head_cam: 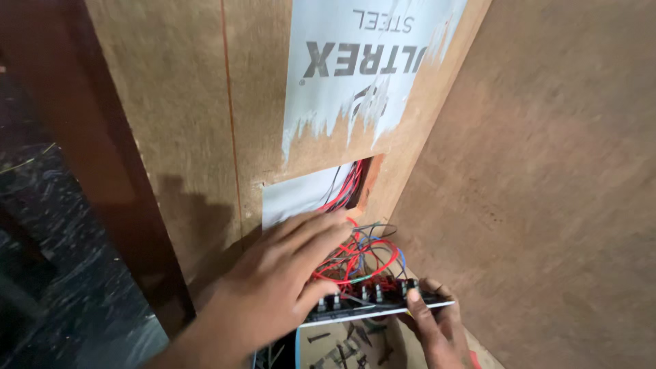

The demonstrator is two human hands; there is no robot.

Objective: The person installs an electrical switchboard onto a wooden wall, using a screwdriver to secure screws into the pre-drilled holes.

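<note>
Running down the left of the frame, a dark wooden post [102, 171] borders a plywood panel [191, 102] bearing a torn white sticker [355, 61]. At lower centre, the left hand [273, 287] lies flat, fingers [321, 229] spread over a tangle of red wires [355, 256] spilling from a rectangular cutout [348, 184]. Just right, the switch plate [379, 304] hangs tilted; the right hand [437, 328] pinches its right end, thumb on top. Screws [348, 348] lie below it.
</note>
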